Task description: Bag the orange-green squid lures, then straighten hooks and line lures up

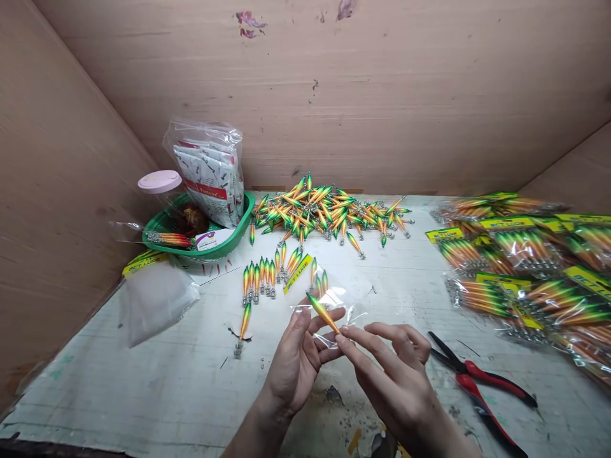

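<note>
My left hand (298, 362) is closed on a clear plastic bag (351, 299) with a yellow "BCT LURE" header (298, 275). Between the thumb and fingers of my right hand (398, 372) is the lower end of a fishing lure (323, 313), green at the tip and orange-gold along the body. The lure slants over the bag and the left fingers; whether it is inside the bag I cannot tell. Just beyond the hands, several similar lures (256, 280) stand in a loose row. A single lure (245, 321) lies left of my left hand.
A heap of lures (324, 210) lies by the back wall. At left are a green basket (214, 249) with packets and a lidded jar, and empty bags (155, 299). Filled lure packs (506, 245) cover the right side. Red-handled pliers (470, 372) lie beside my right hand.
</note>
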A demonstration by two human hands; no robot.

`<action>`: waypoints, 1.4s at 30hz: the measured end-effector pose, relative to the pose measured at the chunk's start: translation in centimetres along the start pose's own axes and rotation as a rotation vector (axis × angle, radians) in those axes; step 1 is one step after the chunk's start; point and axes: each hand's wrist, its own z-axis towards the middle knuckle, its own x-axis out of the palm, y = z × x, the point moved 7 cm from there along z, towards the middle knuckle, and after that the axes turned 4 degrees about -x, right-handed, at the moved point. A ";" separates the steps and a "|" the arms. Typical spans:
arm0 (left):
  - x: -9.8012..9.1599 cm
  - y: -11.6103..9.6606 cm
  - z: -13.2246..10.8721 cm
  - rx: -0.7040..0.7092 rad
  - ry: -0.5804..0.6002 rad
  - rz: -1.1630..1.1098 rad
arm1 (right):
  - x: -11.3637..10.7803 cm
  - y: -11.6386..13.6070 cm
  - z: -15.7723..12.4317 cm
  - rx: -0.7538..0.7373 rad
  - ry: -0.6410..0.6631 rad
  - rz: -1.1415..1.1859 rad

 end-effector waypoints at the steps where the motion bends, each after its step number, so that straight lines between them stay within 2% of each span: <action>1: -0.1 0.1 0.1 -0.011 -0.004 -0.006 | -0.1 0.0 0.0 0.010 -0.004 0.000; 9: -0.4 0.3 0.2 -0.045 -0.030 -0.034 | -0.3 -1.8 0.0 0.156 -0.017 0.044; 12: -0.2 0.3 -0.1 -0.085 -0.040 -0.005 | -0.5 -1.8 -0.5 0.097 -0.019 0.017; 16: 0.5 0.7 -0.4 -0.111 0.013 0.004 | 0.0 -1.4 -0.8 0.004 0.007 -0.042; 21: 0.8 1.3 -0.1 -0.044 0.033 -0.111 | 1.2 -1.2 -0.6 0.079 -0.013 0.032; 25: 0.0 1.8 0.4 -0.086 -0.025 -0.225 | 1.5 0.2 -0.1 0.044 0.069 0.048; 28: -1.6 0.3 0.5 -0.021 -0.135 -0.280 | 0.5 0.5 0.5 -0.002 0.064 0.071; 31: -3.1 -2.3 0.2 0.095 -0.186 -0.311 | 0.2 -1.8 0.6 0.091 -0.044 0.108; 32: -3.6 -3.2 0.0 0.134 -0.197 -0.313 | 1.1 -2.7 0.6 0.124 -0.013 0.106; 34: -4.2 -4.6 -0.5 0.198 -0.220 -0.304 | 4.4 -3.9 0.2 0.139 0.176 0.097; 36: -4.7 -5.6 -0.9 0.248 -0.249 -0.292 | 8.2 -4.0 -0.2 0.108 0.371 0.096; 37: -4.8 -5.8 -1.1 0.269 -0.262 -0.286 | 9.7 -3.8 -0.3 0.096 0.425 0.094; 39: -4.9 -6.1 -1.4 0.304 -0.272 -0.281 | 12.0 -2.8 -0.3 0.081 0.456 0.079; 42: -4.8 -5.9 -1.3 0.297 -0.247 -0.316 | 14.2 -1.0 0.0 0.064 0.470 0.058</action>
